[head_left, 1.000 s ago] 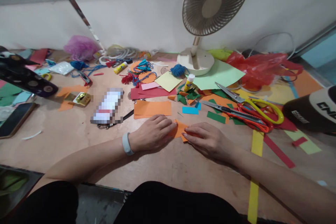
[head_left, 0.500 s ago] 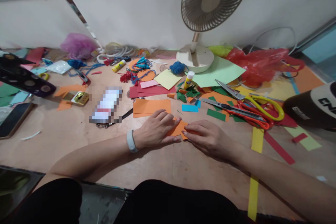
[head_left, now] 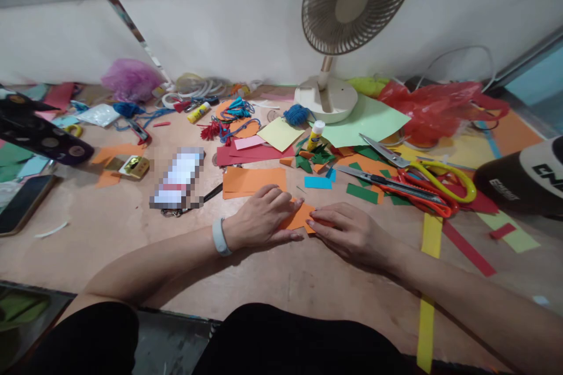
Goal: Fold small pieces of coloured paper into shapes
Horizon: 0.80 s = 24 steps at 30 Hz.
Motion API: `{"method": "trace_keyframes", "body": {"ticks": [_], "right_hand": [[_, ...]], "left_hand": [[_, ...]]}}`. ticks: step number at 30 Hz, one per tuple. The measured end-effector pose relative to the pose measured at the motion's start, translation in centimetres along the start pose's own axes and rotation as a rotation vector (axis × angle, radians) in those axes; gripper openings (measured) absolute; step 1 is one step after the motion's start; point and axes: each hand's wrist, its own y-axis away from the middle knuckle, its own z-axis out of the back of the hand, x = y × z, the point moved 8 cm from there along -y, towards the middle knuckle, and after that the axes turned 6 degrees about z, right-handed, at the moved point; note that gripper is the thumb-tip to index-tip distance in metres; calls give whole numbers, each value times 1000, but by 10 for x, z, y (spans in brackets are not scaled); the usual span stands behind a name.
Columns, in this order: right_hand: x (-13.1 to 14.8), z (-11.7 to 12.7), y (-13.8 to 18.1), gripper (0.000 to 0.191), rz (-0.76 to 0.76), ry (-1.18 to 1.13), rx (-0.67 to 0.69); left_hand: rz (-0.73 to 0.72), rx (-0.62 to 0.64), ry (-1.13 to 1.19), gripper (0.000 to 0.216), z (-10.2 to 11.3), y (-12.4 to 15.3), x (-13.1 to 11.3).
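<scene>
A small piece of orange paper lies on the table between my hands, partly hidden by fingers. My left hand, with a grey band at the wrist, presses its fingers down on the paper's left side. My right hand pinches the paper's right edge between thumb and fingertips. Just beyond the left hand sit orange paper rectangles. A blue paper strip and a green paper strip lie beyond the right hand.
Yellow-handled scissors and a red utility knife lie to the right, near a dark tumbler. A glue stick stands before the fan. A phone lies at left; a yellow strip crosses under my right forearm.
Both hands stay on the orange paper in nearly the same place. The right fingers have shifted very slightly; the whole view has moved a little.
</scene>
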Motion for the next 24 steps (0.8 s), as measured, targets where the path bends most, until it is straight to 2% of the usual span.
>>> {"method": "trace_keyframes", "body": {"ticks": [18, 24], "right_hand": [[1, -1, 1, 21, -13, -7, 12], [0, -1, 0, 21, -13, -4, 12]], "left_hand": [[0, -19, 6, 71, 2, 0, 0], [-14, -112, -27, 59, 8, 8, -7]]}}
